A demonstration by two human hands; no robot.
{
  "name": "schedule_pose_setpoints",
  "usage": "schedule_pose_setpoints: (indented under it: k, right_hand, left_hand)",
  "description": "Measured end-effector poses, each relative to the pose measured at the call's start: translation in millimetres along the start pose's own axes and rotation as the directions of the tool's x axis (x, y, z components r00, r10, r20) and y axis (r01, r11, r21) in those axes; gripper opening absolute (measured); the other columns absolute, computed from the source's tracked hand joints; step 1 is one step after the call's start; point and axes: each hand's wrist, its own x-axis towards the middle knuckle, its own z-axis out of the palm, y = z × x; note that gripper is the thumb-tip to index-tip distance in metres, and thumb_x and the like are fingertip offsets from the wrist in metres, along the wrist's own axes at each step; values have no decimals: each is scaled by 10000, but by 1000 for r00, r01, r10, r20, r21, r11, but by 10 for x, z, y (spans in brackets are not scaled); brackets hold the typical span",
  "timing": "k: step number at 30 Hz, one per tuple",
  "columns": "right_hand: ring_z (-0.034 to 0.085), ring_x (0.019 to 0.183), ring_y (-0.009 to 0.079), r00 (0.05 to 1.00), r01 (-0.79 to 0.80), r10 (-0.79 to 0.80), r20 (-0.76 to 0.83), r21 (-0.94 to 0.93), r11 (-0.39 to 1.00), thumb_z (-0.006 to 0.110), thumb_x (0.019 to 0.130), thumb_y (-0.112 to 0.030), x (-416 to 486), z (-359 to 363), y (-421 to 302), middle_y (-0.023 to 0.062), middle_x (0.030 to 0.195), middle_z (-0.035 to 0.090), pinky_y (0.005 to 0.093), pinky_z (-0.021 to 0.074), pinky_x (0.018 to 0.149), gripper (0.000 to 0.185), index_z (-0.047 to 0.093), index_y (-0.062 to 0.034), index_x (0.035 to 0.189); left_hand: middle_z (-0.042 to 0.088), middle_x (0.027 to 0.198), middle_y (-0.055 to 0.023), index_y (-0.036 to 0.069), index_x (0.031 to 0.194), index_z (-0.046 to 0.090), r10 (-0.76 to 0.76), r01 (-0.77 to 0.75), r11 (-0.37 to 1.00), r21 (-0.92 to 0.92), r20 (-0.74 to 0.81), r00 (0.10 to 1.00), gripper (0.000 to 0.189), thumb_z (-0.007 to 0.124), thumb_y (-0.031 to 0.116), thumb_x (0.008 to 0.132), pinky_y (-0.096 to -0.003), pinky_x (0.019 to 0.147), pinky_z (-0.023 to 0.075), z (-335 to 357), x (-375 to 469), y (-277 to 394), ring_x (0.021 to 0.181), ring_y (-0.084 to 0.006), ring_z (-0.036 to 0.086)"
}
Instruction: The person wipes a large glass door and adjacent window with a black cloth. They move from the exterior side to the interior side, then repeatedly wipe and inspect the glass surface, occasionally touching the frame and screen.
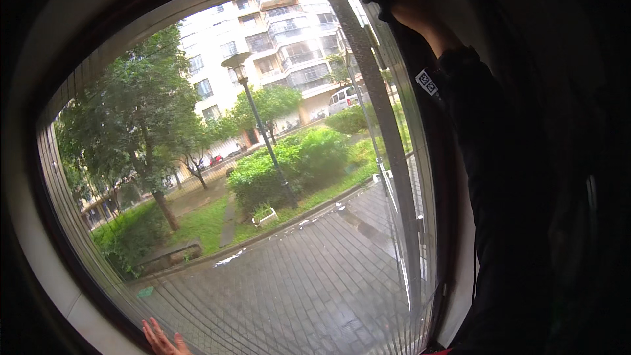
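Observation:
A wide window or doorway frame [74, 276] fills the view, with thin dark lines, perhaps a pleated screen [276, 301], across the opening. My left hand [163, 339] is at the lower left, fingers spread, against or just before the screen's lower edge; nothing is seen in it. My right arm, in a dark sleeve [498, 158], reaches up along the right side of the frame. My right hand [406, 12] is by the upper right corner, in deep shadow; its fingers and anything in them are hidden. A dark vertical bar [377, 108] stands left of it.
A printed black-and-white tag [427, 83] is near my right forearm. Beyond the opening are wet paving, a kerb, a lamp post [263, 130], bushes [296, 162], trees, a white van [345, 99] and an apartment building. A pale sill or wall edge borders the frame.

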Motion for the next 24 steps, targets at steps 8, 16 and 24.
schedule_pose_setpoints:
  k: [8,16,24]
  right_hand:
    - [655,1132,319,929,47,38,368,-221,974,594,905,16,-506,-423,-399,123,1260,622,425,538,990,475,731,-177,1318]
    - [648,1164,371,985,37,5,172,-241,970,598,893,-9,-103,-269,-440,186,1267,638,455,530,1020,492,705,-143,1354]
    - [565,1384,374,885,99,21,465,-233,967,555,970,-32,-825,-624,-570,257,1540,511,467,460,1168,428,694,-118,1365]
  left_hand:
    - [464,1558,-286,44,1557,476,29,-29,1000,-3,-21,999,588,626,256,1029,-554,1186,372,-23,36,13,1417,-477,450]
    - [484,1531,-302,11,1529,499,37,-37,999,20,-23,999,551,613,220,1032,-545,1164,399,-41,90,61,1387,-479,482]
    - [483,1538,-295,5,1540,475,21,-21,1000,0,-17,1000,585,629,247,1030,-533,1175,388,-28,28,14,1400,-470,473]
